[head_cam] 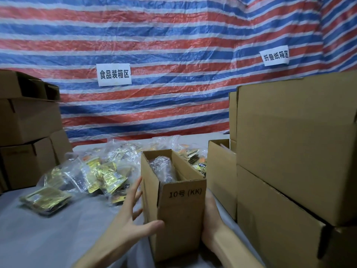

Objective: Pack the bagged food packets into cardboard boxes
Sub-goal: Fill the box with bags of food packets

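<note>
- Now the box (181,206), narrow, brown and open at the top, stands upright on the grey worktop (48,235) right in front of the person, with "10号 (KK)" printed on its near end.
- One clear bag (164,169) of food lies inside the box, toward its far end.
- The left hand (131,211) is open, with its fingers spread along the box's left wall and its thumb reaching to the lower front corner. It holds nothing.
- The right hand (211,215) lies against the box's right wall. Its fingers are hidden behind the cardboard, so I cannot tell whether they are straight or curled.
- Loose packets (100,175), gold and black in clear bags, are heaped on the worktop just left of the box, and more show behind it to the right.
- One flat gold packet (45,200) lies apart from the heap, nearer the left edge.
- A small box (220,167), also open, stands just right of the main one.
- Beyond that, the right stack (295,147) of big cartons rises high, one on another.
- The left stack (27,120) of cartons stands at the far left of the worktop.
- A red, white and blue striped tarp (154,35) hangs behind everything, with two white paper signs (114,74) stuck on it.
</note>
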A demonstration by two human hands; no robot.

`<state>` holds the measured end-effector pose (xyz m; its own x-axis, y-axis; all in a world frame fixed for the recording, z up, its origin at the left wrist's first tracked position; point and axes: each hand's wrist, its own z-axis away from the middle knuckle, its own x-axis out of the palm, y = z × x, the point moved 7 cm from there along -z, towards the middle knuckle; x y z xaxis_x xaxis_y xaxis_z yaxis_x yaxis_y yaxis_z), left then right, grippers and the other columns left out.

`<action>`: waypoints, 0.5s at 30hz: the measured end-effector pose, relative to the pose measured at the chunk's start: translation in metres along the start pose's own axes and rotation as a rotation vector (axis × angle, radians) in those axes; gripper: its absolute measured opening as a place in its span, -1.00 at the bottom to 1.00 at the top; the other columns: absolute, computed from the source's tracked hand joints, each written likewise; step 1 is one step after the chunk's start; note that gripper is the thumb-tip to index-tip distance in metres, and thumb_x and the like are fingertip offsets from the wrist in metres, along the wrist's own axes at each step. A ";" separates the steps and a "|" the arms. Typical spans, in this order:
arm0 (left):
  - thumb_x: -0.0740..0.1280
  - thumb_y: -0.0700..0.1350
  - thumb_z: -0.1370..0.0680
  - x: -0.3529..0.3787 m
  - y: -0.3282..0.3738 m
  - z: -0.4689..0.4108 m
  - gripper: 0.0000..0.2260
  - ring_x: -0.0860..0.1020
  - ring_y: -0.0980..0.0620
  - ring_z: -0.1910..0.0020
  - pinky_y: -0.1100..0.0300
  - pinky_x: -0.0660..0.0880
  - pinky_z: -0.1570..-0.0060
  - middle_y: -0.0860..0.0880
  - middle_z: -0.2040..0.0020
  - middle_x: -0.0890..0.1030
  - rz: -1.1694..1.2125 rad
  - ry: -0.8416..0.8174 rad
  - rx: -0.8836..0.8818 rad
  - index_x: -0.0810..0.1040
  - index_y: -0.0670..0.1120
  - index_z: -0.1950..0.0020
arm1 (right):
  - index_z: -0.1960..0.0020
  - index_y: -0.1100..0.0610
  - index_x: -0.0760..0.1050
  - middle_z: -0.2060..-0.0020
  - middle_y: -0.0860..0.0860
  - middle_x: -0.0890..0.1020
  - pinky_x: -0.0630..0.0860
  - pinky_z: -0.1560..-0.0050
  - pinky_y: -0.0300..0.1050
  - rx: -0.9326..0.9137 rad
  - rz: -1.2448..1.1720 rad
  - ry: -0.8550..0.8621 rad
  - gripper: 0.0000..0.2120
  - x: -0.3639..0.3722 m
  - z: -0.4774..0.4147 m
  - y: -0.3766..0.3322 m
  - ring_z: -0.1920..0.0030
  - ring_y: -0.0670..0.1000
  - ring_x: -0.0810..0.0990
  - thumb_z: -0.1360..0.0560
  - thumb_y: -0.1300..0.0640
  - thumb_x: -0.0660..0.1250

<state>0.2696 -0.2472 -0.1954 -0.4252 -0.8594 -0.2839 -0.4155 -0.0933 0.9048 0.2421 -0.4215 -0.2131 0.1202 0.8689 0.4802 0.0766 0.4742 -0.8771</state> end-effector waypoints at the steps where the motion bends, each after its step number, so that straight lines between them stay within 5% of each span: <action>1: 0.60 0.47 0.12 0.002 -0.007 0.002 0.29 0.35 0.09 -0.49 -0.08 0.36 -0.46 0.14 -0.59 0.27 0.068 0.023 -0.067 0.08 0.42 -0.54 | 0.13 0.20 0.70 0.13 0.25 0.70 0.62 0.24 -0.09 -0.011 -0.034 -0.026 -0.33 -0.001 -0.006 0.002 0.25 0.17 0.68 -0.09 -0.35 0.36; 3: 0.66 0.38 0.16 0.012 -0.022 0.005 0.37 0.52 0.03 -0.36 0.03 0.53 -0.28 0.06 -0.47 0.48 0.150 0.048 -0.152 0.16 0.24 -0.60 | 0.11 0.18 0.74 0.09 0.25 0.72 0.65 0.17 -0.03 0.001 -0.057 -0.047 -0.37 -0.002 -0.011 0.008 0.19 0.18 0.71 -0.27 -0.37 0.31; 5: 0.72 0.20 0.05 0.025 -0.027 0.006 0.23 0.66 0.15 -0.12 0.31 0.61 0.03 0.12 -0.23 0.67 0.211 0.006 -0.124 0.29 0.14 -0.57 | -0.04 0.20 0.72 -0.01 0.29 0.70 0.64 -0.08 0.13 -0.006 -0.003 -0.028 -0.36 0.002 -0.014 0.010 0.02 0.23 0.70 -0.47 -0.35 0.23; 7: 0.72 0.13 0.00 0.024 -0.023 0.009 0.14 0.67 0.18 -0.06 0.38 0.59 0.10 0.13 -0.20 0.68 0.187 0.042 -0.100 0.34 0.16 -0.54 | -0.09 0.17 0.71 -0.03 0.30 0.69 0.60 -0.15 0.18 -0.020 0.028 -0.012 -0.38 0.001 -0.016 0.013 -0.03 0.24 0.69 -0.52 -0.34 0.19; 10: 0.72 0.18 0.06 0.011 -0.015 0.008 0.13 0.66 0.15 -0.13 0.30 0.62 0.09 0.26 -0.24 0.62 0.186 0.125 -0.060 0.32 0.35 -0.46 | 0.06 0.09 0.75 0.12 0.21 0.73 0.64 0.14 -0.03 -0.079 -0.011 -0.082 -0.43 0.003 -0.014 0.008 0.13 0.14 0.73 -0.46 -0.33 0.18; 15: 0.55 0.27 -0.28 0.009 -0.014 -0.002 -0.25 0.61 -0.16 -0.11 -0.09 0.65 0.24 -0.08 -0.35 0.53 0.444 0.207 -0.357 0.44 0.05 -0.39 | -0.09 0.12 0.72 -0.03 0.26 0.71 0.65 0.09 0.06 -0.081 0.006 -0.075 -0.25 0.003 -0.015 0.008 -0.01 0.24 0.72 -0.37 -0.51 0.25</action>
<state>0.2730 -0.2550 -0.2101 -0.3159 -0.9315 0.1802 0.0767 0.1643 0.9834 0.2577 -0.4175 -0.2183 0.0473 0.8815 0.4699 0.1567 0.4581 -0.8750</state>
